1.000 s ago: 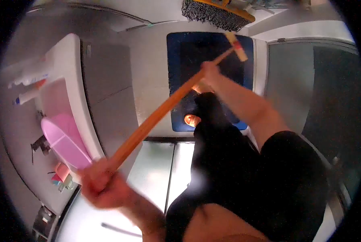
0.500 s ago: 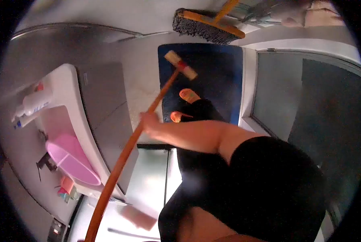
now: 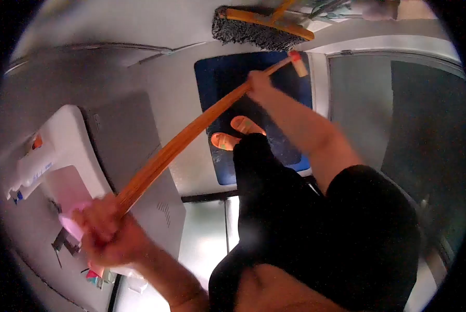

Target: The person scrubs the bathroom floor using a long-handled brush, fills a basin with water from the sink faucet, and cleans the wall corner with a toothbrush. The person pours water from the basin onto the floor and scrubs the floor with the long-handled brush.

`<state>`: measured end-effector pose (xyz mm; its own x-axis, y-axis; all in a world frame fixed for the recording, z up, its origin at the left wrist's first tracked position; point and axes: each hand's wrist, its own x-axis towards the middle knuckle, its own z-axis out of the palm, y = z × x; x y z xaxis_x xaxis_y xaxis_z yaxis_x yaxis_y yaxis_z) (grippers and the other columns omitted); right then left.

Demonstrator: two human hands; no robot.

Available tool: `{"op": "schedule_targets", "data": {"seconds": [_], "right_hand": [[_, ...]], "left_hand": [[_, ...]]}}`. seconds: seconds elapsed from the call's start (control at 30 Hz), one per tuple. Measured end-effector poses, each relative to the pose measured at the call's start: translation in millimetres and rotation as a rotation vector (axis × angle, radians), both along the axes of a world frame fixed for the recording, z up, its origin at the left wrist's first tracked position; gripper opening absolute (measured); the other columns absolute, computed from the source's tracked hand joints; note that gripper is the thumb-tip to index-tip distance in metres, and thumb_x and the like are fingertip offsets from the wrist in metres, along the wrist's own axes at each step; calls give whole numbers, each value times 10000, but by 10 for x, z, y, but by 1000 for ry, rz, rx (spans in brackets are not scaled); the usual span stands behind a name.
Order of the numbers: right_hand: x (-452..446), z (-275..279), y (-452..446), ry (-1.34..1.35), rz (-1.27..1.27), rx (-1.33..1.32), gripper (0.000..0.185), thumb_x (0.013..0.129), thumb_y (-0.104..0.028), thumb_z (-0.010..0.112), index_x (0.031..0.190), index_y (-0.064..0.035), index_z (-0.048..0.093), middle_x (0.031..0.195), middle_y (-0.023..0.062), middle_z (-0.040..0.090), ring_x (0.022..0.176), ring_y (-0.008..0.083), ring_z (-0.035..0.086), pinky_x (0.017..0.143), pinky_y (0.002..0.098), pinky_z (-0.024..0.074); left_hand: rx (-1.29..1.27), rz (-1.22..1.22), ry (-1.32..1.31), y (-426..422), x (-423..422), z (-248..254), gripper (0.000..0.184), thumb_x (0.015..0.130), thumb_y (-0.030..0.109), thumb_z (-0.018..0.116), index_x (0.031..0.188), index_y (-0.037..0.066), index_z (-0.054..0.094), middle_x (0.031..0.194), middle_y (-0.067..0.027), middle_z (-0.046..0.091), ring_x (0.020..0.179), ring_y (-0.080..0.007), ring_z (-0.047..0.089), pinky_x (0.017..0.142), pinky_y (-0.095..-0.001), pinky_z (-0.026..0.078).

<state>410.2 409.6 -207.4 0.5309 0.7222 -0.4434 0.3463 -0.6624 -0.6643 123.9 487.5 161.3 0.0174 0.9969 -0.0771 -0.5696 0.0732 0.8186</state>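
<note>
My left hand (image 3: pixel 108 231) is closed around the near end of a long wooden pole (image 3: pixel 183 138), at the lower left. Farther along, my right hand (image 3: pixel 260 87) is wrapped round the same pole near its far end. A short cream crossbar head (image 3: pixel 299 65) with a red middle is fixed there, over the right edge of a dark blue mat (image 3: pixel 225 70). The head is small and blurred; whether it is a brush or a squeegee, I cannot tell. My feet in orange slippers (image 3: pixel 247 126) stand on the mat.
A grey fringed mop (image 3: pixel 261 34) with a yellow-orange frame lies beyond the mat. On the left is a white sink (image 3: pixel 79 122) holding a pink basin (image 3: pixel 71 222), partly behind my left hand. A white bottle (image 3: pixel 35 169) lies on it. A glass door (image 3: pixel 360 104) stands at right.
My left hand has come into view on the pole's near end. My right hand has moved up and right, and the crossbar head has swung from the mat's left side to its right edge.
</note>
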Motion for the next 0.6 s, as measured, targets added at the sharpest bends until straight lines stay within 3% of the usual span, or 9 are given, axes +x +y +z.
{"op": "schedule_targets", "data": {"seconds": [0.03,0.13,0.17,0.23,0.33,0.37,0.43,0.53,0.6], "right_hand": [[-199,211,144,-405,368,-50,249,562,-127,675,741,-50,520,739,167,533,714,319,545,593,384,440],[-1416,-156,521,254,-58,-147,223,711,-274,515,739,-53,517,701,131,515,657,263,529,536,401,415],[-1875,-336,636,481,-260,-122,264,743,-310,446,736,-56,516,700,132,499,655,240,513,524,394,408],[-2262,677,730,1012,-780,-95,170,702,-190,498,779,-38,487,722,118,496,643,243,506,543,365,417],[-2209,1130,591,1137,-1062,-68,193,686,-165,516,827,-37,486,714,108,495,627,234,505,531,352,415],[-1944,1030,395,616,-399,-48,193,681,-170,520,825,-46,485,703,98,486,605,227,494,518,343,409],[-1392,1034,173,475,-274,-237,189,673,-171,533,819,-64,479,687,87,473,570,220,471,499,329,399],[-469,1454,49,905,-1044,-192,192,658,-159,559,810,-75,474,683,87,466,565,225,452,498,336,386],[-62,608,107,896,-1362,142,216,646,-141,563,820,-53,471,686,83,458,573,215,445,501,338,393]], "left_hand": [[0,115,16,26,-170,125,144,635,42,420,626,110,293,464,14,219,446,-93,243,489,-258,226],[-8,581,353,-93,-769,730,149,684,47,408,611,100,290,475,10,244,473,-93,268,511,-263,258],[-27,645,627,-147,-1199,970,184,701,110,433,564,74,316,548,-63,318,509,-192,336,555,-320,312],[195,479,389,-286,-1033,1263,205,699,182,421,517,131,340,431,0,324,384,-137,363,396,-285,333],[198,604,462,-336,-1065,1351,191,682,139,403,505,127,330,403,8,301,373,-135,348,429,-287,353],[170,335,329,-272,-1500,1234,127,686,120,409,576,83,358,470,-22,311,441,-162,346,481,-304,341],[119,171,289,-172,-1481,911,115,693,106,422,622,73,338,501,-20,281,490,-143,311,528,-290,298],[13,-49,50,101,-703,333,167,677,81,438,620,108,283,454,21,192,459,-90,245,505,-257,258],[-67,63,70,268,6,141,119,660,47,439,629,87,331,459,21,196,458,-94,243,519,-256,265]]}}
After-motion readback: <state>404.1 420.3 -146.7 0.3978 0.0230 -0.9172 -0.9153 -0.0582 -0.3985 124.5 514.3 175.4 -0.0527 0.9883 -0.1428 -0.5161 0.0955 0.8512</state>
